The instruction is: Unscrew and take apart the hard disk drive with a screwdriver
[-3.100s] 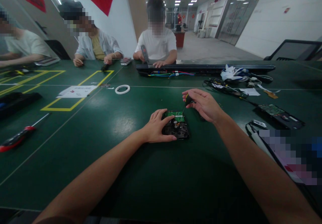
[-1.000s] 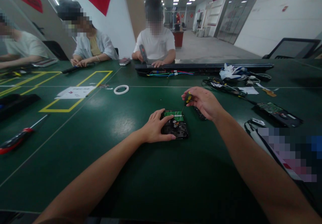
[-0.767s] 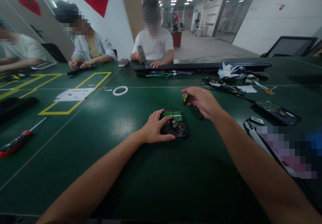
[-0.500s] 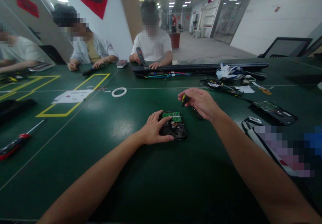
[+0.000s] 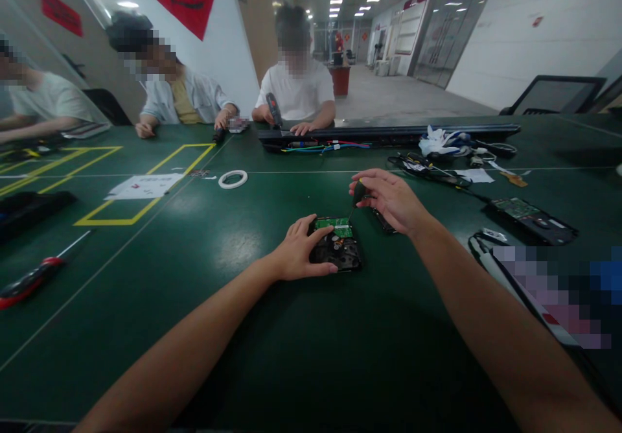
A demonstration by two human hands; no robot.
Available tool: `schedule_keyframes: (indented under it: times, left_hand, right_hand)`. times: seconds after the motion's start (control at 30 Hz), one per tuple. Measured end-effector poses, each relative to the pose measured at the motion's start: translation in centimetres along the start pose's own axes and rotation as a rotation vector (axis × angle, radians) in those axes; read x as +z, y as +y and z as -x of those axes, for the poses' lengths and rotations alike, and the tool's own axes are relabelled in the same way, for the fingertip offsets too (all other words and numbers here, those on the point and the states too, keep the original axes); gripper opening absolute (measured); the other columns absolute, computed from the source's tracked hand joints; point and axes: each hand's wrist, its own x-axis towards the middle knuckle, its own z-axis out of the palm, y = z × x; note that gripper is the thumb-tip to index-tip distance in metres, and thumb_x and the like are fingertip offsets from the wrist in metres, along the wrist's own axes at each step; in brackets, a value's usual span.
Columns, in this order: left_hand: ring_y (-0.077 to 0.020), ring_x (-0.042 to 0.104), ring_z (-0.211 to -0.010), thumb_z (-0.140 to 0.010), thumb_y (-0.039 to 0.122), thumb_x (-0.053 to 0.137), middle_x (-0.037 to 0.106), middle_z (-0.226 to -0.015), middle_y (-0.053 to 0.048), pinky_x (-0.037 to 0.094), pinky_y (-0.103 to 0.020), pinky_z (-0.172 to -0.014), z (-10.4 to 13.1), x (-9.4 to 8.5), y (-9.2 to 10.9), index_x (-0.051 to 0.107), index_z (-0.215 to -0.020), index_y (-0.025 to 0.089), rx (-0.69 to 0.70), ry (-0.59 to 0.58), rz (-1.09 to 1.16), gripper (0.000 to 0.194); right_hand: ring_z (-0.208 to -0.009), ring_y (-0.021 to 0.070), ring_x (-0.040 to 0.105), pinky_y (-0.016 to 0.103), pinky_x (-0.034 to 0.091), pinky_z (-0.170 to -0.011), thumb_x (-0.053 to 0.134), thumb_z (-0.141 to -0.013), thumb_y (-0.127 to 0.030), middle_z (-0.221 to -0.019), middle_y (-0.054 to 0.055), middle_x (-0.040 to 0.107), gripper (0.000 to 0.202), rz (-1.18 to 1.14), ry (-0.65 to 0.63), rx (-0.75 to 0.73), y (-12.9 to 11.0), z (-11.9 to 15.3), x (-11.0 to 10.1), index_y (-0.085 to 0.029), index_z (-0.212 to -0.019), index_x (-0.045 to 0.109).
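A black hard drive (image 5: 336, 255) with a green circuit board (image 5: 340, 227) lies flat on the dark green table. My left hand (image 5: 301, 251) grips it from the left, with the thumb along the near side and a finger reaching over the board. My right hand (image 5: 389, 199) pinches the dark and yellow handle of a small screwdriver (image 5: 359, 193). The shaft points down at the far right part of the board; whether its tip sits in a screw is too small to tell. A second dark device (image 5: 385, 220) lies partly hidden under my right hand.
Another hard drive (image 5: 532, 219) lies to the right, near cables (image 5: 422, 166) and white-blue gloves (image 5: 442, 141). A white tape ring (image 5: 232, 179), a paper sheet (image 5: 143, 187) and a red-black screwdriver (image 5: 36, 277) are on the left. Across the table, a long black panel (image 5: 389, 136) lies before a co-worker.
The screwdriver handle has turned between my right fingers, showing less yellow. My left hand stays on the hard drive. The view has shifted slightly, and a co-worker's hand has moved right with a dark tool.
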Motion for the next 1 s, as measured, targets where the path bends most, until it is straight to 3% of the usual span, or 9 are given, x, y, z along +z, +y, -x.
schedule_keyframes:
  times: [0.13,0.33,0.63,0.87,1.0]
  left_hand:
    - [-0.0499,0.017,-0.155,-0.081,0.086,0.063,0.016,-0.17,-0.017,0.024,-0.069,-0.123,0.03,-0.02,0.01,0.038,-0.162,0.03,0.004,0.005,0.006,0.102]
    - [-0.0489,0.018,-0.155,-0.081,0.086,0.064,0.019,-0.17,-0.016,0.024,-0.069,-0.122,0.01,-0.04,-0.01,0.038,-0.162,0.032,0.003,0.013,0.022,0.101]
    - [-0.0478,0.016,-0.156,-0.081,0.088,0.06,0.016,-0.169,-0.019,0.025,-0.067,-0.123,0.07,-0.31,0.12,0.037,-0.162,0.03,-0.006,-0.012,0.002,0.102]
    - [-0.0489,0.016,-0.156,-0.082,0.085,0.063,0.018,-0.17,-0.018,0.023,-0.069,-0.123,0.06,-0.14,0.03,0.037,-0.162,0.032,0.004,0.0,0.02,0.1]
    - [-0.0498,0.017,-0.155,-0.081,0.084,0.065,0.017,-0.17,-0.017,0.024,-0.07,-0.122,0.01,-0.01,-0.06,0.036,-0.162,0.032,-0.003,0.003,0.027,0.1]
  right_hand:
    - [-0.091,0.0186,0.066,0.03,0.052,-0.07,0.073,-0.088,-0.03,-0.099,0.005,0.075,0.019,0.065,0.017,-0.013,-0.11,0.12,0.17,-0.026,-0.106,0.078]
    - [-0.098,0.0203,0.069,0.031,0.054,-0.072,0.075,-0.086,-0.031,-0.109,0.007,0.076,0.011,0.058,-0.002,-0.032,-0.06,0.14,0.26,-0.022,-0.093,0.074]
    - [-0.098,0.023,0.072,0.034,0.058,-0.075,0.07,-0.091,-0.031,-0.102,0.009,0.078,0.009,-0.022,0.01,0.028,0.04,-0.07,0.09,-0.022,-0.094,0.07]
    - [-0.093,0.019,0.068,0.027,0.054,-0.064,0.076,-0.089,-0.038,-0.105,0.006,0.076,0.021,0.096,-0.001,-0.005,-0.05,0.27,0.21,-0.025,-0.104,0.078]
    - [-0.098,0.0204,0.067,0.03,0.057,-0.07,0.077,-0.088,-0.04,-0.111,0.006,0.075,0.018,0.096,-0.016,-0.02,-0.2,0.39,0.27,-0.025,-0.098,0.079]
